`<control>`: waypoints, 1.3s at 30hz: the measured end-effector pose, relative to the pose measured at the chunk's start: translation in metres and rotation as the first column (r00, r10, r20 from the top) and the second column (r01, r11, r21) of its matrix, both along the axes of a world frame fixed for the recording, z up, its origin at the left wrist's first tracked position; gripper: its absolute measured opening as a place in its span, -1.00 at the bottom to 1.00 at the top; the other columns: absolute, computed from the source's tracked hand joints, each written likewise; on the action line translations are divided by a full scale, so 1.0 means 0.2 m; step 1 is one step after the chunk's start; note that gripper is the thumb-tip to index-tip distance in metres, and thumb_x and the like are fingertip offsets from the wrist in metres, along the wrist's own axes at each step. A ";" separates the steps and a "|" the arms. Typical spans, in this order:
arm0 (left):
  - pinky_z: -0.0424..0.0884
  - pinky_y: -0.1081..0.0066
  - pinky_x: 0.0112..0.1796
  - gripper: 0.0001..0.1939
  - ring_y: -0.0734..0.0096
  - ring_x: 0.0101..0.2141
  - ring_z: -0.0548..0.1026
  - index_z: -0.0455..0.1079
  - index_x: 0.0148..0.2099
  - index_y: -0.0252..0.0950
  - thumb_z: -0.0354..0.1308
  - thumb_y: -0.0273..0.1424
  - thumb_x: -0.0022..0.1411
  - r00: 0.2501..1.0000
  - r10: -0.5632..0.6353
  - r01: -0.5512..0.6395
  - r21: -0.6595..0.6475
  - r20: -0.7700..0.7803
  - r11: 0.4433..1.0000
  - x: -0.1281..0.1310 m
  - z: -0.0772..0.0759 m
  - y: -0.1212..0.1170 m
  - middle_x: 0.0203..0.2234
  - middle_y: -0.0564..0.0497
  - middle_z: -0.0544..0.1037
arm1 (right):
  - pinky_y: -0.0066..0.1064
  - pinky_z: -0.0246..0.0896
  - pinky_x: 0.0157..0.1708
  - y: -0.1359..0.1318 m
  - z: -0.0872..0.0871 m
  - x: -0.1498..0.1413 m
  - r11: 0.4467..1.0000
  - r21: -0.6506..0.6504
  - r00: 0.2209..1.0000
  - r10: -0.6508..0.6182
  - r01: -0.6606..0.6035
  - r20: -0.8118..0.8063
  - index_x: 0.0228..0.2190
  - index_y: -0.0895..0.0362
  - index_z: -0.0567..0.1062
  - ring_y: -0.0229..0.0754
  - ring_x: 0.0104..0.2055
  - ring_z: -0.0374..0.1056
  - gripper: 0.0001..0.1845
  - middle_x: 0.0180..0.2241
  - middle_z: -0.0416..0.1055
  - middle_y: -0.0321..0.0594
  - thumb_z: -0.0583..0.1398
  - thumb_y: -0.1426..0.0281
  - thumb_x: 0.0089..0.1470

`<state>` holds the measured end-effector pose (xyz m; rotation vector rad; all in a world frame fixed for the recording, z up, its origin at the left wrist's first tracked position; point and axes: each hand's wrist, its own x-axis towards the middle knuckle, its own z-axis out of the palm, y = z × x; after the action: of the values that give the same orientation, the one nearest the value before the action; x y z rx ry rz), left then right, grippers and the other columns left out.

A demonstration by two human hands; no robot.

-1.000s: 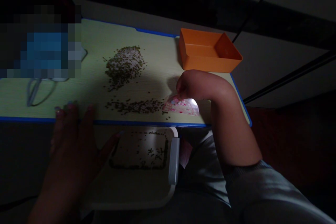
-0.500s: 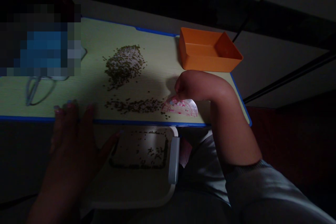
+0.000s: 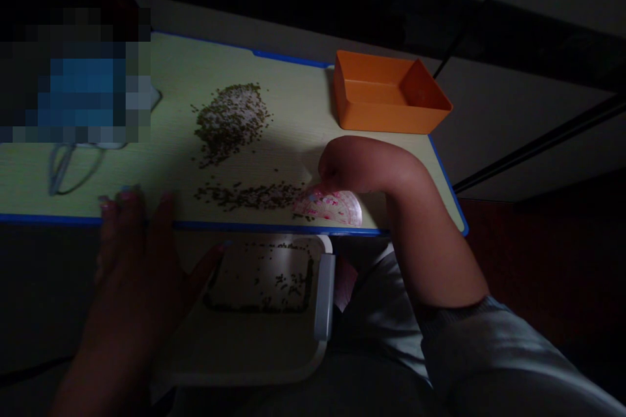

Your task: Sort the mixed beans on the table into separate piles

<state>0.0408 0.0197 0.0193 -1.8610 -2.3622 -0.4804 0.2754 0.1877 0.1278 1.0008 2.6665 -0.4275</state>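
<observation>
My right hand [image 3: 349,166] is closed on a clear protractor [image 3: 335,207] with pink markings, bent down at the wrist over the table. The protractor lies at the right end of a strip of small mixed grains [image 3: 249,197], dark and pale, and covers a few of them. Behind the strip sits a larger heap of the same grains [image 3: 232,116]. My left hand [image 3: 139,254] rests with spread fingers at the table's front edge, holding nothing. Below that edge, a lidded container [image 3: 244,345] has dark grains scattered on its recessed top [image 3: 259,273].
An orange box [image 3: 391,117] with no lid stands at the table's back right corner. A looped grey cord [image 3: 56,172] lies at the left. A blue trim [image 3: 288,229] edges the pale table [image 3: 303,88]. A pixelated patch hides the upper left.
My right hand has shifted slightly left and toward me, and the protractor has slid the same way onto the strip's right end. My left hand stays put.
</observation>
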 end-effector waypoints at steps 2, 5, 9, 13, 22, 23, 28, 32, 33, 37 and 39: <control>-0.10 -0.16 0.21 -0.09 -0.15 0.32 -0.26 -0.16 0.33 -0.39 -0.14 0.12 0.13 1.000 0.006 -0.006 -0.008 -0.006 1.000 0.00 0.00 0.00 0.34 -0.31 -0.21 | -0.39 0.05 -0.39 0.00 0.00 -0.01 1.000 0.001 1.000 0.009 -0.009 0.009 -0.28 0.24 0.61 -0.19 -0.35 0.35 -0.65 -0.38 0.53 -0.08 0.20 0.23 0.05; -0.09 -0.19 0.20 -0.08 -0.15 0.32 -0.26 -0.17 0.34 -0.37 -0.12 0.12 0.12 1.000 0.007 -0.007 -0.017 -0.007 1.000 0.00 0.00 0.00 0.35 -0.30 -0.21 | -0.38 0.06 -0.38 0.00 0.00 -0.01 1.000 0.004 1.000 0.027 -0.027 0.015 -0.27 0.24 0.61 -0.17 -0.33 0.36 -0.64 -0.37 0.53 -0.07 0.18 0.22 0.07; -0.10 -0.18 0.20 -0.09 -0.15 0.32 -0.27 -0.17 0.34 -0.38 -0.15 0.12 0.13 1.000 0.000 0.000 -0.011 0.003 1.000 0.01 0.01 0.00 0.35 -0.31 -0.21 | -0.38 0.08 -0.34 0.00 -0.01 -0.02 0.999 -0.010 0.998 0.049 -0.049 0.029 -0.25 0.24 0.61 -0.15 -0.29 0.37 -0.64 -0.33 0.54 -0.05 0.16 0.24 0.10; -0.09 -0.20 0.19 -0.10 -0.12 0.32 -0.27 -0.20 0.34 -0.33 -0.14 0.12 0.13 1.000 0.005 -0.005 -0.022 0.012 1.000 0.01 0.01 0.00 0.35 -0.27 -0.23 | -0.38 0.08 -0.33 -0.01 -0.01 -0.03 0.998 -0.020 0.997 0.066 -0.065 0.036 -0.24 0.24 0.60 -0.15 -0.28 0.38 -0.63 -0.31 0.54 -0.04 0.15 0.23 0.11; -0.06 -0.22 0.18 -0.12 -0.15 0.32 -0.25 -0.22 0.35 -0.28 -0.09 0.07 0.14 1.000 0.017 -0.017 -0.027 0.009 0.999 0.02 0.01 0.00 0.35 -0.27 -0.22 | -0.39 0.08 -0.35 -0.02 -0.02 -0.05 0.996 -0.031 0.996 0.083 -0.083 0.020 -0.26 0.24 0.61 -0.17 -0.31 0.37 -0.65 -0.33 0.54 -0.04 0.17 0.24 0.09; -0.05 -0.23 0.18 -0.13 -0.16 0.32 -0.26 -0.22 0.35 -0.29 -0.09 0.06 0.14 1.000 0.017 -0.017 -0.028 0.010 0.999 0.02 0.01 0.00 0.35 -0.27 -0.22 | -0.39 0.08 -0.35 -0.02 -0.02 -0.05 0.996 -0.034 0.996 0.084 -0.083 0.021 -0.27 0.24 0.61 -0.17 -0.31 0.37 -0.65 -0.33 0.54 -0.04 0.17 0.24 0.09; -0.06 -0.22 0.18 -0.12 -0.17 0.31 -0.26 -0.22 0.35 -0.28 -0.09 0.07 0.14 1.000 0.010 -0.010 -0.025 0.018 1.000 0.02 0.01 0.00 0.35 -0.26 -0.23 | -0.39 0.08 -0.36 -0.03 -0.01 -0.05 0.996 -0.038 0.996 0.086 -0.085 0.019 -0.28 0.25 0.61 -0.18 -0.33 0.36 -0.66 -0.35 0.54 -0.04 0.17 0.25 0.09; -0.09 -0.19 0.20 -0.14 -0.14 0.32 -0.27 -0.21 0.35 -0.31 -0.10 0.05 0.16 1.000 0.000 0.001 -0.012 0.003 1.000 0.02 0.01 0.00 0.35 -0.27 -0.23 | -0.38 0.08 -0.36 -0.03 -0.01 -0.05 0.994 -0.035 0.994 0.104 -0.103 0.020 -0.31 0.28 0.62 -0.17 -0.33 0.36 -0.65 -0.36 0.53 -0.01 0.16 0.26 0.09; -0.08 -0.20 0.19 -0.14 -0.14 0.32 -0.27 -0.22 0.35 -0.30 -0.10 0.06 0.16 1.000 0.001 -0.001 -0.013 0.002 1.000 0.02 0.01 0.00 0.35 -0.27 -0.23 | -0.38 0.08 -0.36 -0.03 -0.01 -0.05 0.994 -0.035 0.994 0.107 -0.106 0.021 -0.30 0.28 0.62 -0.17 -0.33 0.36 -0.65 -0.36 0.53 -0.01 0.16 0.26 0.09; -0.05 -0.23 0.17 -0.13 -0.17 0.31 -0.26 -0.21 0.35 -0.32 -0.11 0.06 0.15 1.000 0.009 -0.009 -0.026 0.002 1.000 0.02 0.01 0.00 0.35 -0.30 -0.22 | -0.38 0.09 -0.35 -0.03 -0.01 -0.05 0.994 -0.031 0.995 0.102 -0.101 0.016 -0.30 0.28 0.61 -0.17 -0.32 0.36 -0.65 -0.36 0.53 -0.02 0.16 0.26 0.09; -0.05 -0.23 0.17 -0.11 -0.19 0.31 -0.25 -0.20 0.34 -0.35 -0.10 0.08 0.14 1.000 0.010 -0.010 -0.030 0.003 1.000 0.02 0.02 0.00 0.34 -0.32 -0.21 | -0.39 0.09 -0.35 -0.03 -0.01 -0.05 0.995 -0.034 0.995 0.094 -0.094 0.015 -0.31 0.27 0.61 -0.17 -0.32 0.36 -0.65 -0.37 0.53 -0.03 0.17 0.26 0.09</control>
<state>0.0441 0.0191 0.0223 -1.8611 -2.3923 -0.4497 0.2652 0.1815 0.1248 0.8612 2.6694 -0.4405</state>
